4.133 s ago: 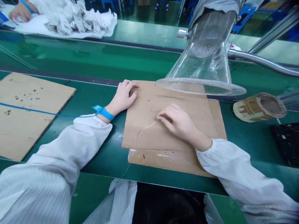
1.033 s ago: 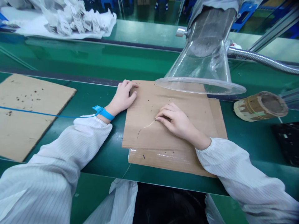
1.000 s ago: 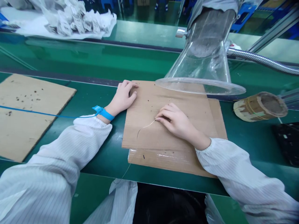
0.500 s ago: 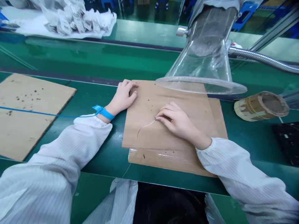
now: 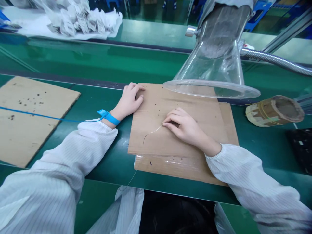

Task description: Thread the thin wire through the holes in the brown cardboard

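Thin wire (image 5: 152, 133) trails lower-left from our R grip (image 5: 185, 127), pinched shut; L grip (image 5: 128, 100) lies open on cardbd sheet (image 5: 156, 110).

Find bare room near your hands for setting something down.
Bare green belt lies between left cardboard sheet and left hand, and between cardboard stack and taped roll. Crowded: the stack under the clear hood, by the right hand.

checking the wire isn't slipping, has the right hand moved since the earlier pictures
No, the right hand sits in the same spot against the cardboard sheet, fingertips still at the thin wire.
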The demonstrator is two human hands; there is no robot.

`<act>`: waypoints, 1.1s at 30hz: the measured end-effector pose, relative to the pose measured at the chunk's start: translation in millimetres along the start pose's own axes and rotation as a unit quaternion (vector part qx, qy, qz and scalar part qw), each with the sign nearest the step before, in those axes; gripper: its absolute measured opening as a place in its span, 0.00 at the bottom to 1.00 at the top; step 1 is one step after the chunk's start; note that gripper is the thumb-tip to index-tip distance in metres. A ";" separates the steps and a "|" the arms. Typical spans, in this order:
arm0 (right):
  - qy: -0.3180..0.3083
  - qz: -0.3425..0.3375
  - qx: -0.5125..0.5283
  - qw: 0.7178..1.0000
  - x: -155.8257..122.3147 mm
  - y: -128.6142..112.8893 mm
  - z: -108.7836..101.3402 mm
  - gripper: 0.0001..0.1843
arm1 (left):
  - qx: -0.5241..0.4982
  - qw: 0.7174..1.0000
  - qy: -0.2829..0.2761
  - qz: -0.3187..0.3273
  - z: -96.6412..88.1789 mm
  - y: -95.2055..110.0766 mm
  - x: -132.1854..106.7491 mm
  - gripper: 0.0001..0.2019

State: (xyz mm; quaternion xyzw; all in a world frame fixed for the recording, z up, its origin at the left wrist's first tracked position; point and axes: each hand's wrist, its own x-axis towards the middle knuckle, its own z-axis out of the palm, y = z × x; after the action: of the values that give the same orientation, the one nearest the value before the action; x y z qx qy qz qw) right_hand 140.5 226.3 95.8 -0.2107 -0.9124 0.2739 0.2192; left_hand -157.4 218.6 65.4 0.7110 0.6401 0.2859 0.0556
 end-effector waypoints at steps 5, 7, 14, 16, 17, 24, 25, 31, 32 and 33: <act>0.015 0.001 0.009 1.000 0.7 0.8 1.5 0.08 | 0.000 1.000 -0.002 0.000 -0.9 0.8 -0.4 0.15; 0.013 0.004 0.012 1.000 0.5 0.5 1.0 0.07 | 0.002 1.000 -0.001 0.000 -0.9 0.7 -0.5 0.15; -0.001 0.016 0.023 1.000 0.1 -0.4 -1.3 0.08 | 0.001 1.000 0.001 -0.003 0.1 0.0 -0.2 0.14; 0.000 0.016 0.028 0.999 0.2 -0.2 -1.0 0.08 | -0.001 1.000 0.001 -0.004 0.0 0.3 -0.2 0.14; 0.000 0.015 0.029 0.999 0.5 -0.3 -0.8 0.08 | -0.002 1.000 0.000 -0.004 -0.1 0.5 -0.2 0.14; -0.001 0.013 0.028 1.000 3.7 -0.1 1.2 0.08 | -0.006 1.000 -0.003 -0.006 -0.5 0.4 0.0 0.15; 0.000 0.011 0.025 1.000 3.8 0.7 1.3 0.08 | -0.005 1.000 -0.004 -0.005 -0.4 0.3 0.0 0.15; -0.012 -0.004 -0.015 1.000 2.4 6.1 -2.4 0.09 | -0.002 1.000 -0.001 -0.005 -0.2 0.1 -0.1 0.14; -0.018 -0.011 -0.023 1.000 2.2 6.5 -3.7 0.09 | -0.001 1.000 -0.001 -0.005 -0.2 0.1 -0.1 0.14; -0.024 -0.019 -0.030 0.999 2.1 6.8 -5.0 0.10 | 0.000 1.000 -0.002 -0.003 -0.3 0.1 -0.1 0.14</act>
State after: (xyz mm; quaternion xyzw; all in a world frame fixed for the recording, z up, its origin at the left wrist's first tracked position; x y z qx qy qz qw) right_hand 143.1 234.6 96.1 -0.1933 -0.9292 0.2470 0.1956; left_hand -157.5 218.4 65.7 0.7094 0.6422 0.2846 0.0579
